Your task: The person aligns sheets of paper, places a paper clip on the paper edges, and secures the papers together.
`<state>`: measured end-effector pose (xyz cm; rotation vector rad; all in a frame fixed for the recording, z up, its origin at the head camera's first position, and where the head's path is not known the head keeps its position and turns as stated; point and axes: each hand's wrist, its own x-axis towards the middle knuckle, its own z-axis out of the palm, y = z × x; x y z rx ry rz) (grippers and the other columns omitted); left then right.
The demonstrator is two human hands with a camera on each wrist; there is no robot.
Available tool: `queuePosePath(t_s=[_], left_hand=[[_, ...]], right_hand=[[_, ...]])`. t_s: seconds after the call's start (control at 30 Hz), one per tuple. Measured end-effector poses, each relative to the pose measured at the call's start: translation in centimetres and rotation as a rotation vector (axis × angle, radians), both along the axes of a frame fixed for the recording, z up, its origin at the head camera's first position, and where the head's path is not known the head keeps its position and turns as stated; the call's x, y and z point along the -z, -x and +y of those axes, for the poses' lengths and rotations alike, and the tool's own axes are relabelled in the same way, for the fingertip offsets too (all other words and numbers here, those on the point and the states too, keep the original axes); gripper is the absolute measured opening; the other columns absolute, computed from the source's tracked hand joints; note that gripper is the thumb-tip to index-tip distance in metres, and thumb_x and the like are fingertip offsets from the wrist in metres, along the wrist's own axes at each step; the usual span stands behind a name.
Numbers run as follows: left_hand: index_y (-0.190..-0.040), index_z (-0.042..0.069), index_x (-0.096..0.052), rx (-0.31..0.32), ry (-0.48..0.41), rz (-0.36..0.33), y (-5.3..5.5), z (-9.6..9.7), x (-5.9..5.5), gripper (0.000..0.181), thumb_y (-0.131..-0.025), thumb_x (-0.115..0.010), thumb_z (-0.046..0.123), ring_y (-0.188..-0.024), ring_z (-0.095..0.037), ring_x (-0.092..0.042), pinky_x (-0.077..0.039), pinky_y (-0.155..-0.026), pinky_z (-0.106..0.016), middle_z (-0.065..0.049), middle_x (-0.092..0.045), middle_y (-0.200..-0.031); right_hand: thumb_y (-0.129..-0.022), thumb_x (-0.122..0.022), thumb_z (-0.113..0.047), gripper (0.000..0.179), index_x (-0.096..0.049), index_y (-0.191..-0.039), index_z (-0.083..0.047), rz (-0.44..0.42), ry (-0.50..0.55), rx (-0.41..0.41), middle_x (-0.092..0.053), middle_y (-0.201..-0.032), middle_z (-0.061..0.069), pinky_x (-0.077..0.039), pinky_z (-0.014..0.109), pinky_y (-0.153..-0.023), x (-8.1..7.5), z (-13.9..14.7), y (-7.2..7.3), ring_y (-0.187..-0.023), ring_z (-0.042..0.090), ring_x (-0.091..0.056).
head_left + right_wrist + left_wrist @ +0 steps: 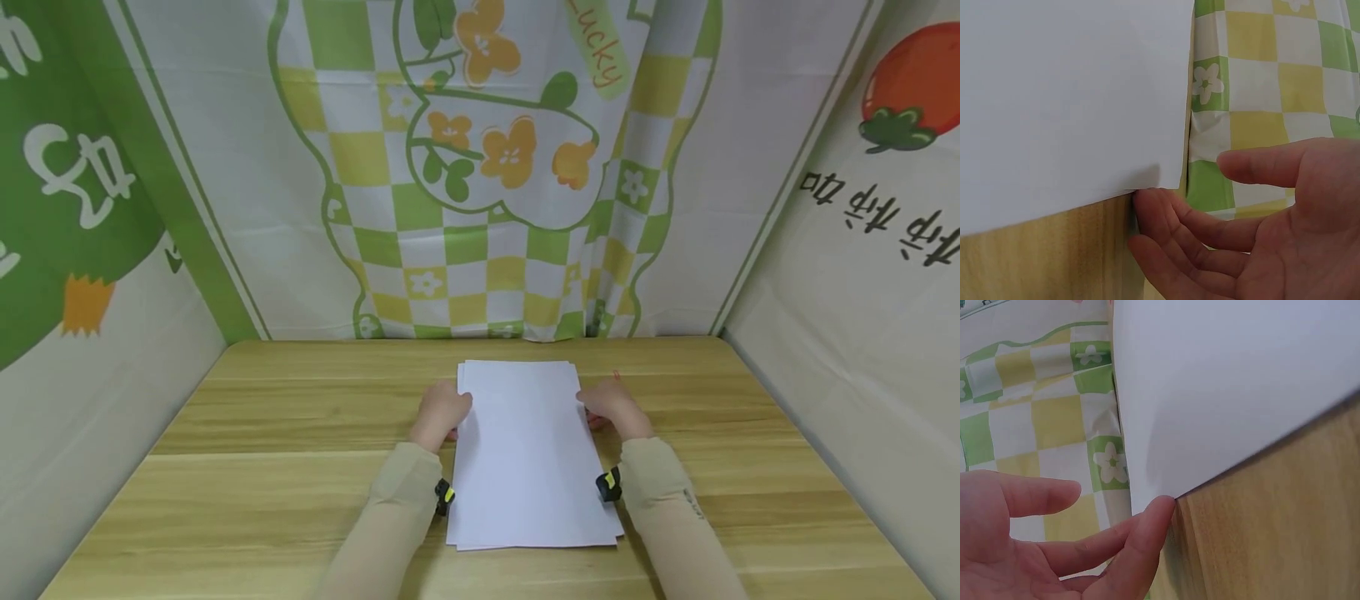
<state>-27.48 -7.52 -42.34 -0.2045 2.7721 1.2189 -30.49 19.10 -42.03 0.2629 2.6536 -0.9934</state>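
White sheets of paper (525, 458) lie in a stack on the wooden table, their corners slightly offset from one another. At the stack's left edge is my left hand (442, 410), near the far end. In the left wrist view, a fingertip (1159, 509) touches the edge of the paper (1229, 381) while the thumb stands apart from it. On the opposite edge, my right hand (615, 404) has its fingertips (1147, 203) against the paper (1072, 106). That thumb, too, is clear of the sheets in the right wrist view. Neither hand's fingers pinch the paper.
The wooden table (300, 433) extends to both sides of the stack. Behind it hangs a checkered curtain (465, 250), with printed cloth walls left and right. A tiny red bit (617, 375) shows beyond the right hand, too small to identify. Each wrist wears a small black camera (609, 484).
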Motion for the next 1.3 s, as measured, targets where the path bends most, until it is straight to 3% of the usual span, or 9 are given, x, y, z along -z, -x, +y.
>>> queuePosePath(t_s=[0.23,0.5,0.63,0.8,1.03,1.17,1.3], left_hand=[[-0.069,0.003,-0.055,0.034,0.006,0.002,0.4,-0.3,0.2,0.029,-0.093,-0.047,0.017,-0.039,-0.015,-0.048,-0.037,-0.038,-0.021,-0.002,-0.046,-0.048],[-0.063,0.006,-0.051,0.038,-0.005,0.015,0.3,-0.5,0.2,0.030,-0.091,-0.047,0.017,-0.038,-0.013,-0.043,-0.034,-0.038,-0.021,0.001,-0.041,-0.042],[-0.068,0.005,-0.053,0.032,-0.016,0.002,0.2,-0.5,0.2,0.029,-0.092,-0.047,0.019,-0.040,-0.014,-0.046,-0.038,-0.040,-0.022,-0.002,-0.044,-0.050],[-0.084,-0.001,-0.058,0.012,-0.043,-0.025,0.1,-0.3,-0.4,0.028,-0.093,-0.048,0.023,-0.045,-0.017,-0.052,-0.050,-0.047,-0.028,-0.005,-0.046,-0.062],[-0.107,-0.008,-0.058,-0.006,-0.078,-0.044,0.2,-0.1,-0.8,0.037,-0.092,-0.050,0.025,-0.057,-0.022,-0.057,-0.055,-0.055,-0.033,-0.008,-0.047,-0.073],[-0.103,-0.006,-0.058,-0.017,-0.139,-0.053,0.1,-0.3,-0.8,0.034,-0.092,-0.051,0.026,-0.069,-0.025,-0.059,-0.056,-0.060,-0.035,-0.007,-0.047,-0.077],[-0.094,-0.002,-0.056,-0.042,-0.198,-0.083,0.0,-0.4,-0.8,0.028,-0.090,-0.053,0.026,-0.063,-0.023,-0.056,-0.056,-0.061,-0.036,-0.004,-0.044,-0.069]], right_hand=[[-0.092,-0.049,-0.024,0.032,-0.057,-0.102,0.006,-0.023,0.060,0.015,-0.060,-0.071,0.008,-0.051,0.032,-0.058,0.3,0.0,0.0,-0.058,0.016,-0.060],[-0.092,-0.050,-0.025,0.025,-0.055,-0.086,-0.002,-0.038,0.067,0.013,-0.056,-0.066,0.005,-0.050,0.030,-0.057,0.5,0.2,0.0,-0.057,0.015,-0.058],[-0.094,-0.049,-0.027,0.028,-0.056,-0.092,0.000,-0.057,0.064,0.000,-0.058,-0.071,0.006,-0.051,0.031,-0.061,0.5,0.1,0.1,-0.062,0.015,-0.059],[-0.094,-0.048,-0.028,0.036,-0.057,-0.106,0.005,-0.073,0.092,0.010,-0.060,-0.083,0.011,-0.054,0.031,-0.064,0.2,0.0,0.1,-0.068,0.017,-0.061],[-0.094,-0.049,-0.027,0.036,-0.056,-0.107,0.007,-0.089,0.139,0.025,-0.061,-0.081,0.010,-0.055,0.031,-0.063,-0.3,0.1,0.1,-0.065,0.016,-0.062],[-0.094,-0.049,-0.027,0.036,-0.057,-0.105,0.006,-0.098,0.139,0.031,-0.061,-0.076,0.008,-0.055,0.031,-0.061,-0.3,0.2,0.2,-0.062,0.015,-0.062],[-0.094,-0.048,-0.029,0.036,-0.058,-0.103,0.005,-0.115,0.137,0.044,-0.061,-0.076,0.008,-0.053,0.029,-0.058,-0.2,0.2,0.4,-0.061,0.014,-0.061]])
